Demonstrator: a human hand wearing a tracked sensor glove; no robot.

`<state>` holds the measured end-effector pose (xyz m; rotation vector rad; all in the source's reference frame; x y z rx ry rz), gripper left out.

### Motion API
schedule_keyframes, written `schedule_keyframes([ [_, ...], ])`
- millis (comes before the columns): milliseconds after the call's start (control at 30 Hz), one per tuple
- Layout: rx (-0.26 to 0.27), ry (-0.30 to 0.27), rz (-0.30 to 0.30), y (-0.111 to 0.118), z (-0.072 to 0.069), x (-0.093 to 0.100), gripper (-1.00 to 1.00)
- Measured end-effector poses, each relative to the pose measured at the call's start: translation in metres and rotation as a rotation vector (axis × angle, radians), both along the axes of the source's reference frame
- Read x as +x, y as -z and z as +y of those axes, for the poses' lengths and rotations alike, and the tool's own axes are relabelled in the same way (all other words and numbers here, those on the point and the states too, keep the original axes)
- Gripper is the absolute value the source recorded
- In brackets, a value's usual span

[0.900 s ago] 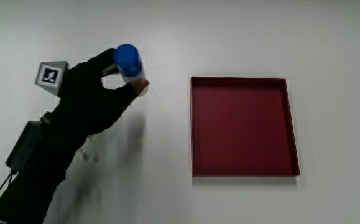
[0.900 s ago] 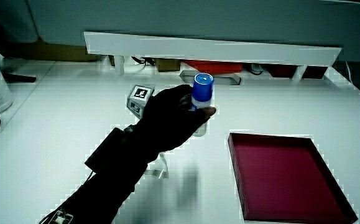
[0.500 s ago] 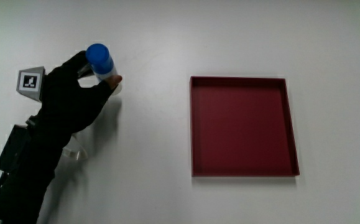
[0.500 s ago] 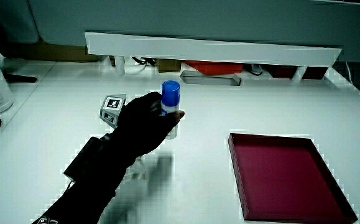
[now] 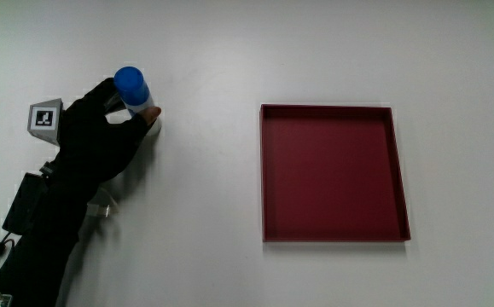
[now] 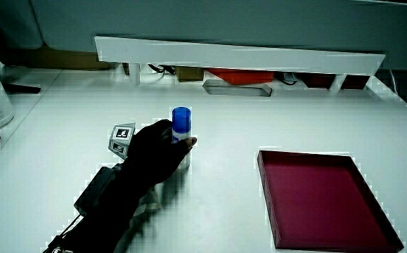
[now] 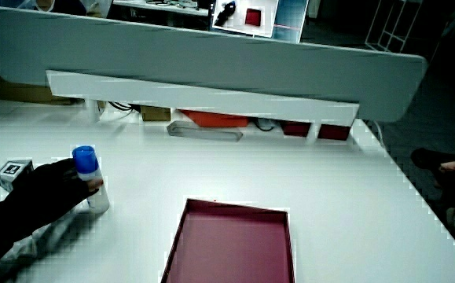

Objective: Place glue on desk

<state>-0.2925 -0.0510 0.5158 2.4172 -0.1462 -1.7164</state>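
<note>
- My fingers [image 5: 136, 119] are curled around the glue stick [image 5: 136, 92], pinching its pale body just under the blue cap [image 6: 181, 118], with the thumb tip pressed against the side facing the tray.
- The glue stick stands upright in my hand [image 5: 97, 141]; in a side view its base [image 7: 98, 206] looks to be on the white desk [image 5: 204, 51] or just above it, and I cannot tell which.
- I grip it high on the body so that the bottom is free to meet the desk flat and the stick does not tip when I let go.
- The red tray [image 5: 332, 175] lies empty, well apart from my fingers, so the stick has bare desk around it.
- I judge the placing nearly done: what remains is opening my fingers and drawing the hand clear without knocking the cap.
</note>
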Motion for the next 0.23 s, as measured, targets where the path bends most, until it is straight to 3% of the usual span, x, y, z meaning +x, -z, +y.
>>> schedule_keyframes([
  [233,-0.049,-0.04,0.036,-0.0035,0.0054,0.0002,-0.53],
])
